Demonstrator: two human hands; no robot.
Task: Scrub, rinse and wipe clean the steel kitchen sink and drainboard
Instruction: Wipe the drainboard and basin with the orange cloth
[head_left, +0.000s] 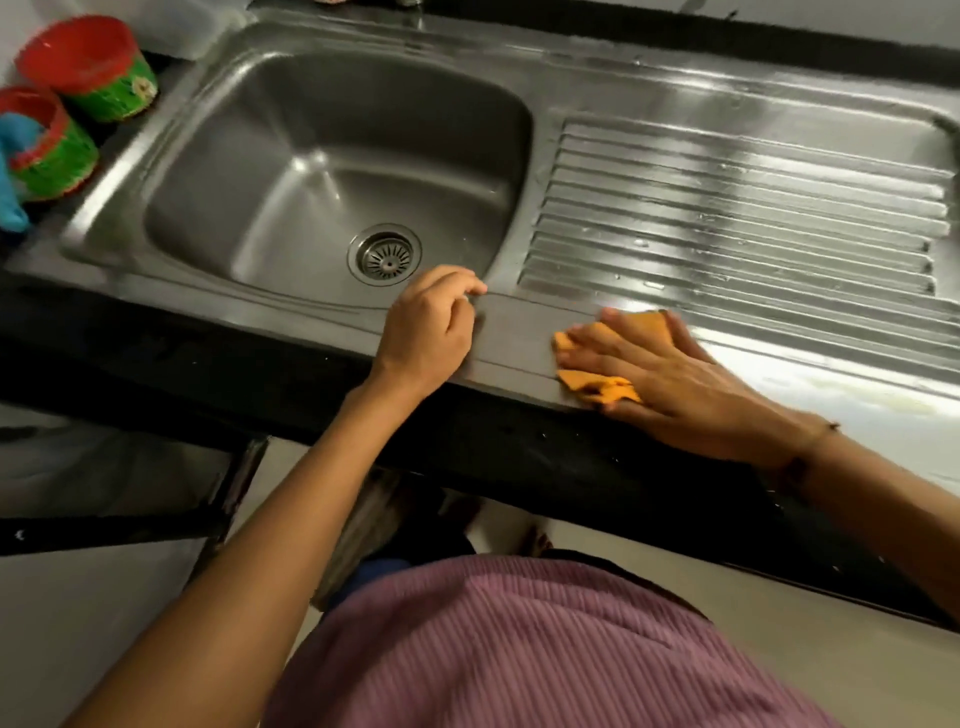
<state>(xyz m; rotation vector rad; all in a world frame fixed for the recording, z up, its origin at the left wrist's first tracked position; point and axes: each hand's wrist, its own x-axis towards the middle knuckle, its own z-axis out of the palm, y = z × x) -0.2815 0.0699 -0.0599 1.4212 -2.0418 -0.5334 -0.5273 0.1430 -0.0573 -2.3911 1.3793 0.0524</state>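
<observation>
The steel sink has an empty bowl with a round drain strainer near its front. The ribbed drainboard lies to its right, with water drops on the ribs. My right hand presses flat on an orange cloth on the sink's front rim, just below the drainboard's near left corner. My left hand rests on the front rim beside the bowl, fingers loosely curled and holding nothing.
Two red and green woven pots stand on the counter left of the sink, a blue cloth by the nearer one. The black counter edge runs along the front. Bright glare covers the drainboard's near right part.
</observation>
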